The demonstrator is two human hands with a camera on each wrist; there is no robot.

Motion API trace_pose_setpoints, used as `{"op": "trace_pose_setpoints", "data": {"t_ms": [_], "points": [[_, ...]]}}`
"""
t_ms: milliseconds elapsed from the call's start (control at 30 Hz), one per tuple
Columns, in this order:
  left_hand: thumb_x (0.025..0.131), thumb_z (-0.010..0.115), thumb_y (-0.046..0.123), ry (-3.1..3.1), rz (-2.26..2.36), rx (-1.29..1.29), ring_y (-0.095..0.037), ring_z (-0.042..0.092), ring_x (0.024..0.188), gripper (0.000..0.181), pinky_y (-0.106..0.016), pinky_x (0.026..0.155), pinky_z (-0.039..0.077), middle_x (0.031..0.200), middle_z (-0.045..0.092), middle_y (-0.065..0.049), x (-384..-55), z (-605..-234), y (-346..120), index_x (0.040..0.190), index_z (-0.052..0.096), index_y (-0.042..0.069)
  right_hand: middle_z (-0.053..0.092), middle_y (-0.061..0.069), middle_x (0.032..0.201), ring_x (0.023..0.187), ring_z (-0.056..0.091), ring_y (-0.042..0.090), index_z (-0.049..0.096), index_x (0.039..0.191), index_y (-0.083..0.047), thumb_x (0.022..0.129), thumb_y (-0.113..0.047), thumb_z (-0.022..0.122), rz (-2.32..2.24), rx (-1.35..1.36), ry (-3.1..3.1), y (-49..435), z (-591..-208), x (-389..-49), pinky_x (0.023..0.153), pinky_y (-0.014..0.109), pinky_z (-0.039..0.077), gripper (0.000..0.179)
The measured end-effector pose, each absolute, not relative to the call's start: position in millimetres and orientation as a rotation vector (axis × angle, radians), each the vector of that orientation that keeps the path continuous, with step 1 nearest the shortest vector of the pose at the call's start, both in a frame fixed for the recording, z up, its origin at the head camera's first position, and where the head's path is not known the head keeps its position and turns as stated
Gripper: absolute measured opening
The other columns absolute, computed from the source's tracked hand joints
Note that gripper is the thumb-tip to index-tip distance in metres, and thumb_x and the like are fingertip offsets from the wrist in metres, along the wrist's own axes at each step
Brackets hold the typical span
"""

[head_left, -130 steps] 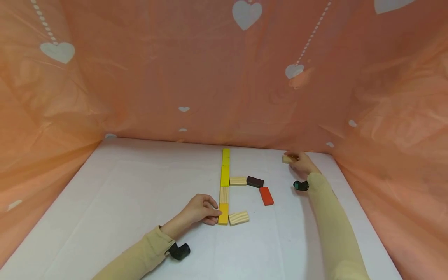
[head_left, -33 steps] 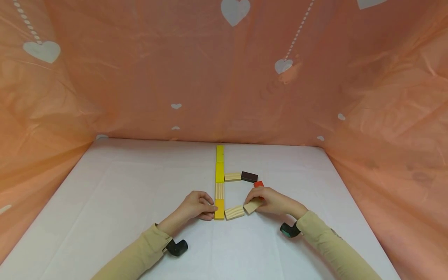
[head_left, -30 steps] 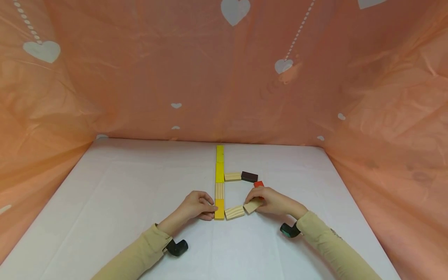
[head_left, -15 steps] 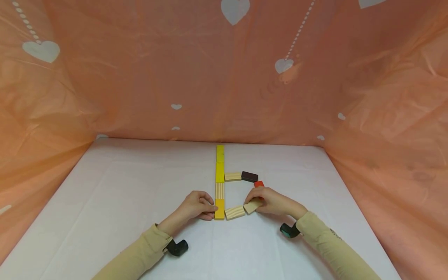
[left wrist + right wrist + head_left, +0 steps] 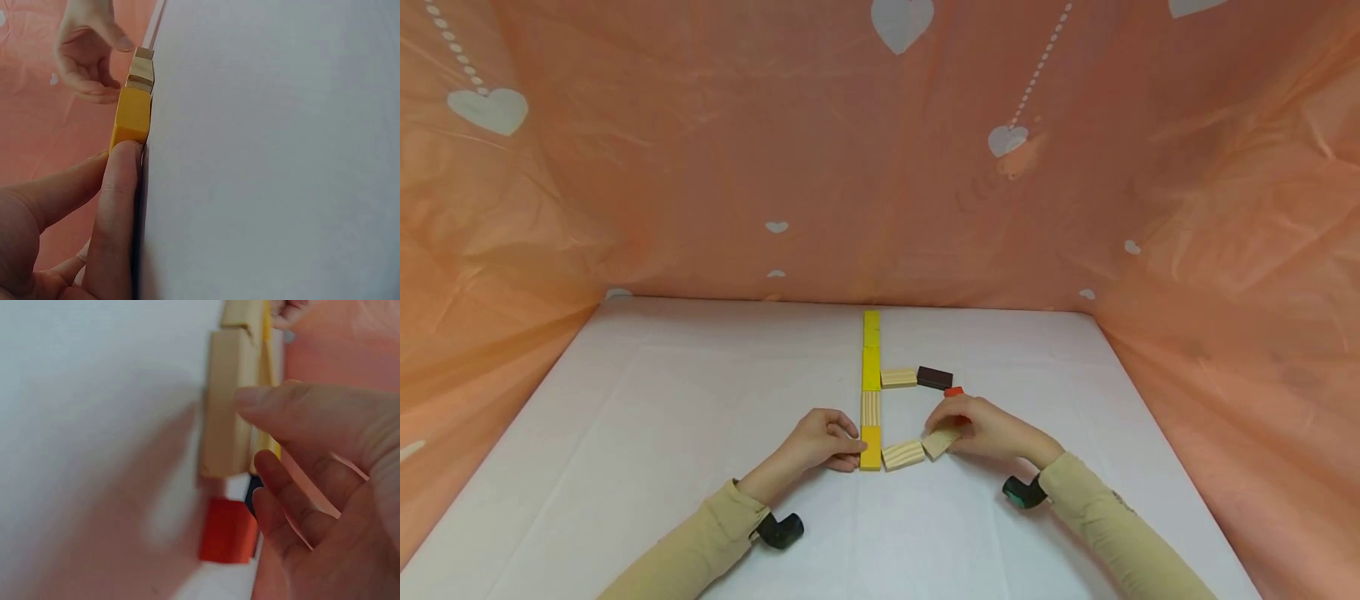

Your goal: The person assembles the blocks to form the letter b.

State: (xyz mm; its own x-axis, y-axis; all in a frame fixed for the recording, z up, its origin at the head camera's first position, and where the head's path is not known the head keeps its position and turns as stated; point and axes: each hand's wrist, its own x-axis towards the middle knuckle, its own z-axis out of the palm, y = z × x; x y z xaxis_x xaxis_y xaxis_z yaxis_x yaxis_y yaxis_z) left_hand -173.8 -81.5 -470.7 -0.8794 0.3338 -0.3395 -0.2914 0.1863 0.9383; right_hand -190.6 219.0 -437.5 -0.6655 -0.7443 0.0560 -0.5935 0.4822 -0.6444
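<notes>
My left hand [image 5: 823, 442] rests beside the orange-yellow wooden block [image 5: 870, 450] at the near end of a column. In the left wrist view, its straight finger touches that block's end, with the thumb along the upper edge. My right hand [image 5: 988, 429] is over a plain wooden block [image 5: 940, 443], its thumb tip at the block's edge in the right wrist view and its other fingers spread, not wrapped round it. This block lies end to end with a striped wooden block [image 5: 903, 456]. The red block [image 5: 229, 531] is mostly hidden by my right hand in the head view.
The column continues away with a striped block [image 5: 870, 409] and two yellow blocks [image 5: 871, 368]. A pale block [image 5: 898, 379] and a dark brown block [image 5: 935, 378] branch right from it. White cloth [image 5: 700, 367] covers the table; an orange curtain [image 5: 820, 167] surrounds it.
My right hand has brought the plain block from the far right to the striped block's end. In the last half second it has loosened and risen slightly. The left hand stays put.
</notes>
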Motion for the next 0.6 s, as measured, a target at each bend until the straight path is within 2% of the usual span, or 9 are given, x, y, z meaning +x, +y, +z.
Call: {"op": "trace_pose_setpoints", "data": {"t_ms": [133, 233, 467, 600], "points": [[0.082, 0.074, 0.001, 1.994, 1.739, 0.045, -0.017, 0.066, 0.056, 0.023, -0.031, 0.056, 0.06, 0.072, 0.064, -0.014, -173.8, -470.4, -81.9, 0.095, 0.057, -0.006, 0.063, 0.007, 0.112, 0.103, 0.054, 0.026, 0.064, 0.114, -0.005, 0.08, 0.003, 0.074, -1.08, -1.143, 2.536, 234.1, -432.4, -198.7, 0.092, 0.049, 0.048, 0.036], [0.081, 0.074, 0.0, 1.984, 1.744, 0.055, -0.017, 0.066, 0.056, 0.023, -0.031, 0.056, 0.06, 0.072, 0.064, -0.014, -173.8, -470.9, -82.4, 0.095, 0.057, -0.007, 0.06, 0.01, 0.117, 0.107, 0.053, 0.03, 0.061, 0.118, -0.002, 0.077, 0.001, 0.078, -1.125, -1.112, 2.579, 247.7, -431.2, -206.7, 0.092, 0.053, 0.047, 0.044], [0.082, 0.073, -0.002, 1.963, 1.76, 0.061, -0.016, 0.065, 0.055, 0.023, -0.03, 0.056, 0.06, 0.072, 0.064, -0.014, -173.9, -471.9, -82.7, 0.096, 0.057, -0.008, 0.054, 0.013, 0.128, 0.11, 0.053, 0.029, 0.048, 0.134, -0.003, 0.076, -0.004, 0.081, -1.088, -0.939, 2.549, 267.4, -441.3, -220.5, 0.095, 0.048, 0.047, 0.066], [0.082, 0.073, -0.001, 1.966, 1.758, 0.051, -0.016, 0.066, 0.056, 0.023, -0.03, 0.056, 0.06, 0.073, 0.064, -0.014, -173.4, -471.5, -82.6, 0.096, 0.057, -0.007, 0.054, 0.016, 0.126, 0.107, 0.054, 0.03, 0.044, 0.138, 0.0, 0.078, -0.002, 0.078, -1.117, -0.891, 2.507, 267.5, -444.8, -223.8, 0.093, 0.044, 0.049, 0.069]]}}
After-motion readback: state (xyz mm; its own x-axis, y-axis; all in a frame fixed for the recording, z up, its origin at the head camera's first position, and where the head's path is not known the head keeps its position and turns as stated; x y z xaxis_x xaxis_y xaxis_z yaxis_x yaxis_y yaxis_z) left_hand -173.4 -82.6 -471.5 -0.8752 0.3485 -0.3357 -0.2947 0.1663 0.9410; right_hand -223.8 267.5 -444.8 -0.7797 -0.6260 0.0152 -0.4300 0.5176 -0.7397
